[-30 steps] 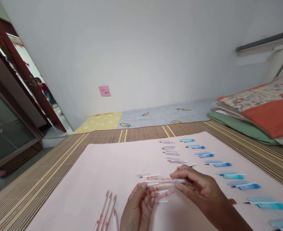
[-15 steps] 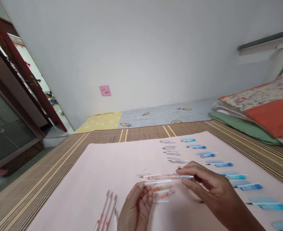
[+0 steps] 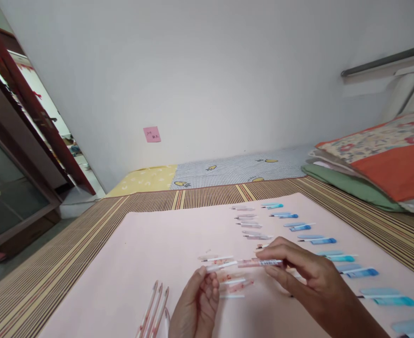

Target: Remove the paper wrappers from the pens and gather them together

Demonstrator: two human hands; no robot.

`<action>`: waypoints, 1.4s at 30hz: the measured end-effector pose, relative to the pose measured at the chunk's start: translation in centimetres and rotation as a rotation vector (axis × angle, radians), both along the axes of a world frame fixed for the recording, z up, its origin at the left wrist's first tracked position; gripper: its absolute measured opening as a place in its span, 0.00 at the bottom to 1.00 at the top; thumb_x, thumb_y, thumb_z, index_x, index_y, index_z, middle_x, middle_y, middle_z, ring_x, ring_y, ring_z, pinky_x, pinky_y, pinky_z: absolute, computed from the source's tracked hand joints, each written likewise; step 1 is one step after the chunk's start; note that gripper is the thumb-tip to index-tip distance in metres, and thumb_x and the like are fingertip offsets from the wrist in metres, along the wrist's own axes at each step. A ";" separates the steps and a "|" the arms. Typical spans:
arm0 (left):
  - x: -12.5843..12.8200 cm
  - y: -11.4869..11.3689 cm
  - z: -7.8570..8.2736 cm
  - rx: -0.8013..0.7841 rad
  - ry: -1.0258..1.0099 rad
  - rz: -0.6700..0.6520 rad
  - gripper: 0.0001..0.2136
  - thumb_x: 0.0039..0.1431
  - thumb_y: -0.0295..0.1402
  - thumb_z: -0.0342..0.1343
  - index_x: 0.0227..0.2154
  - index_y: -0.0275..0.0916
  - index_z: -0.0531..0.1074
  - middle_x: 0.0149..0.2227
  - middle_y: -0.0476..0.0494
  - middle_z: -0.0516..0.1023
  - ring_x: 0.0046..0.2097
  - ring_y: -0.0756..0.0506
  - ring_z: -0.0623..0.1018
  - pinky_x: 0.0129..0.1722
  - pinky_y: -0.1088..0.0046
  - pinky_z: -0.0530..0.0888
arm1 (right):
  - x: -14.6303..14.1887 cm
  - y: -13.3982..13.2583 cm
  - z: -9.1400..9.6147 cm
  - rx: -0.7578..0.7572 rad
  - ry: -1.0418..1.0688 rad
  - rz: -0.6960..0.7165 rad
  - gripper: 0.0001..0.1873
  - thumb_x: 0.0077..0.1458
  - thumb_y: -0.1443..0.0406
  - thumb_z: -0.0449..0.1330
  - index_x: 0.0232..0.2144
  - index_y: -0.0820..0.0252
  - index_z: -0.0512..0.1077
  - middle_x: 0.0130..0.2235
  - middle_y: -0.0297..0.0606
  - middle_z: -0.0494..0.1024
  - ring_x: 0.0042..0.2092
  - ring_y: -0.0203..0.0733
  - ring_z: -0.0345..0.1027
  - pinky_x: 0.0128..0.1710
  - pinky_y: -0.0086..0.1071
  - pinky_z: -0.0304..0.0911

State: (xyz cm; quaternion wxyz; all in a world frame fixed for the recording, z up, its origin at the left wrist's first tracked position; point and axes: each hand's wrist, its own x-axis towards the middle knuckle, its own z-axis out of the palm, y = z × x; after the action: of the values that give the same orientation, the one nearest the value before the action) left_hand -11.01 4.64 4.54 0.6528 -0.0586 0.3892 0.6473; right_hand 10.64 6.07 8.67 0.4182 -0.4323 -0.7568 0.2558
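1. While the left hand [image 3: 198,303] pinches a slim white rod [image 3: 221,267] between thumb and fingertips, its other fingers curled, the right hand [image 3: 305,274] grips a translucent, pink-patterned barrel [image 3: 249,263] between thumb and fingers (head view).
2. Rod and barrel lie nearly end to end above the near half of a smooth, matte pink sheet [image 3: 97,281]; whether their tips touch cannot be told.
3. Beneath and between the hands, slender pink and white pen parts [image 3: 242,285] rest on the sheet, partly covered.
4. To the near left, three straight, pointed pens [image 3: 153,310] lie side by side, glossy and red-flecked; a fourth pen [image 3: 167,323] is cut off by the near edge.
5. On the right, glossy blue pen parts [image 3: 323,241] form a slanting column from far to near; farther left, pale greyish-pink parts [image 3: 252,225] form a shorter one.
6. The sheet covers a finely ribbed, brown-and-cream striped mat [image 3: 111,216]. At the far right sits a soft stack of folded fabric [image 3: 386,173], orange, floral and green.
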 end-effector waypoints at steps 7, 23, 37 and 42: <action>0.1 0.0 0.2 0.024 0.042 -0.026 0.09 0.61 0.17 0.53 0.26 0.29 0.73 0.23 0.38 0.79 0.22 0.50 0.79 0.22 0.78 0.78 | -0.8 -0.2 0.3 0.082 0.008 0.045 0.09 0.63 0.60 0.56 0.39 0.52 0.77 0.37 0.37 0.78 0.38 0.41 0.73 0.36 0.30 0.69; 0.1 -0.1 0.0 0.047 0.039 -0.046 0.11 0.61 0.18 0.52 0.25 0.29 0.74 0.22 0.39 0.79 0.22 0.51 0.78 0.23 0.80 0.77 | -0.2 -0.4 0.4 0.109 -0.031 0.010 0.06 0.62 0.62 0.58 0.38 0.51 0.75 0.37 0.33 0.77 0.37 0.38 0.72 0.36 0.27 0.68; -0.1 -0.3 -0.6 0.121 0.112 -0.119 0.06 0.57 0.20 0.59 0.25 0.30 0.76 0.23 0.39 0.80 0.23 0.50 0.78 0.25 0.79 0.78 | -1.3 0.2 -0.6 0.194 0.015 0.130 0.09 0.65 0.67 0.55 0.43 0.50 0.74 0.40 0.34 0.78 0.44 0.37 0.74 0.43 0.26 0.68; -0.3 -0.3 -0.7 0.080 0.137 -0.102 0.05 0.56 0.21 0.60 0.25 0.31 0.75 0.22 0.39 0.80 0.21 0.50 0.77 0.22 0.79 0.77 | -1.4 0.3 -0.8 0.154 -0.020 0.107 0.09 0.65 0.65 0.56 0.42 0.51 0.75 0.40 0.35 0.79 0.44 0.39 0.75 0.42 0.26 0.69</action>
State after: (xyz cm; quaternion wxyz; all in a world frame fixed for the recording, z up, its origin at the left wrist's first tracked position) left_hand -11.29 4.32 3.87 0.6585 0.0317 0.4093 0.6308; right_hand 9.25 6.36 7.83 0.4283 -0.3605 -0.8004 0.2144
